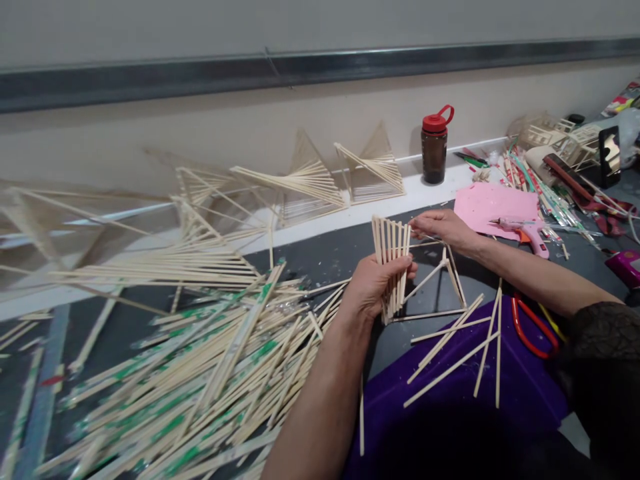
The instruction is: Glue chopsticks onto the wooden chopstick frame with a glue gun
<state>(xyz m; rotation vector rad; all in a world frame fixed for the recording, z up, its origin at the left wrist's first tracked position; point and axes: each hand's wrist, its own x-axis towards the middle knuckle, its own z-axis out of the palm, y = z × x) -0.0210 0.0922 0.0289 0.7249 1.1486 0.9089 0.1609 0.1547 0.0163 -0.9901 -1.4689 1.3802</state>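
Note:
My left hand (pixel 383 280) is wrapped round a fan-like frame of thin wooden sticks (pixel 390 240), its thumb across the front and the sticks roughly upright. At the frame's upper right edge is my right hand (pixel 437 227), its fingertips pinched together. Whether they grip a stick there cannot be made out. Below and right of the hands, a triangular stick frame (pixel 445 263) stands on the dark table. Several loose sticks (pixel 450 340) lie on a purple cloth or sheet (pixel 460 387) in front of me.
Many chopsticks, some in green-marked wrappers (pixel 200 373), cover the table's left. Twisted stick structures (pixel 300 180) line the wall. A red-lidded bottle (pixel 434 147) stands behind. To the right are a glue gun (pixel 525 233) on pink paper (pixel 495 200) and red-handled scissors (pixel 533 330).

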